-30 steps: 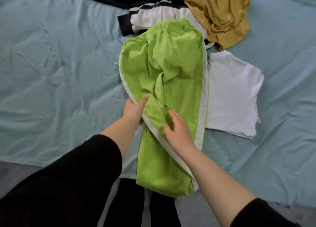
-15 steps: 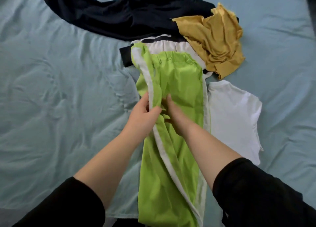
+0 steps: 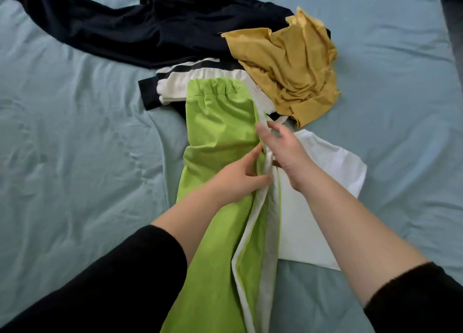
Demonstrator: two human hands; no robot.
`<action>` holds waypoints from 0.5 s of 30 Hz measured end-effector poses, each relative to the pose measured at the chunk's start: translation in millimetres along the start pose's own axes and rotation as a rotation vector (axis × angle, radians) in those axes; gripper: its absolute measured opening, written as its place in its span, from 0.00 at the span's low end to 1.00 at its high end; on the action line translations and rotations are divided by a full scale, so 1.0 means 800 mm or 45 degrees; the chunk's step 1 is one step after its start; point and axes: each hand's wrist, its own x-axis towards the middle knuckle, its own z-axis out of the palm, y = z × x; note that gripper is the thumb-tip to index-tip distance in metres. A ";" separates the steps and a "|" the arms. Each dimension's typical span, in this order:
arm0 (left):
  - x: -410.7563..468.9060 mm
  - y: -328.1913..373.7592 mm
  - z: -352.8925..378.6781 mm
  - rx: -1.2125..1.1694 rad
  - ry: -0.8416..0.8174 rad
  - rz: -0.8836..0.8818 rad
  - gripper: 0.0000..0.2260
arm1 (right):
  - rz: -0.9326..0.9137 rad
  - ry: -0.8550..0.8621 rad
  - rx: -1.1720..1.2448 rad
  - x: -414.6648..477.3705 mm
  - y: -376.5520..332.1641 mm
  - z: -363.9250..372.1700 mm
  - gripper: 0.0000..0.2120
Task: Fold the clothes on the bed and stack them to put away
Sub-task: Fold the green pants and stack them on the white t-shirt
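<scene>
1x green trousers (image 3: 220,132) lay lengthwise on the bed (image 3: 75,157), folded leg on leg. Elastic waistband was at the far end, legs ran toward the person & out of frame at the bottom. 2 white side stripes (image 3: 253,232) showed along the trousers' right edge.

Left hand (image 3: 238,179) pinched the green cloth beside the stripe approx halfway along the trousers, thumb & forefinger closed on a fold. Right hand (image 3: 283,149) sat just beyond it on the same edge, fingers spread & slack over the stripe; couldn't tell if it gripped anything.

Other clothes, all placed vs the trousers:
- 1x white tee (image 3: 325,172), flat, touching the right side & partly under it.
- 1x black-and-white striped piece (image 3: 190,74), under the waistband end.
- 1x mustard top (image 3: 288,64), crumpled beyond & to the right. A small dark mark near its hem was too small to read.
- 1x dark navy garment (image 3: 125,31), sprawled beyond the waistband, stretching off to the left.

2 black sleeves (image 3: 112,282) ended short of the wrists.
</scene>
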 end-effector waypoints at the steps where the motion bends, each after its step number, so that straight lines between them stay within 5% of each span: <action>1: 0.009 -0.002 0.001 0.047 -0.038 -0.019 0.35 | -0.043 -0.009 -0.097 0.009 0.006 0.002 0.32; 5: 0.011 -0.014 -0.014 0.052 0.178 0.027 0.25 | -0.113 0.224 -0.263 0.038 0.022 0.005 0.10; 8: 0.003 -0.029 -0.051 0.055 0.717 0.119 0.04 | -0.083 0.446 -0.179 0.042 0.033 -0.015 0.10; 10: 0.008 -0.037 -0.078 0.058 0.977 0.059 0.02 | 0.000 0.474 -0.209 0.046 0.042 -0.027 0.10; 12: 0.024 -0.041 -0.099 -0.018 0.999 -0.103 0.10 | 0.112 0.353 -0.207 0.055 0.044 -0.035 0.05; 15: 0.045 -0.040 -0.112 -0.250 0.649 -0.260 0.19 | 0.213 0.123 -0.167 0.068 0.030 -0.040 0.16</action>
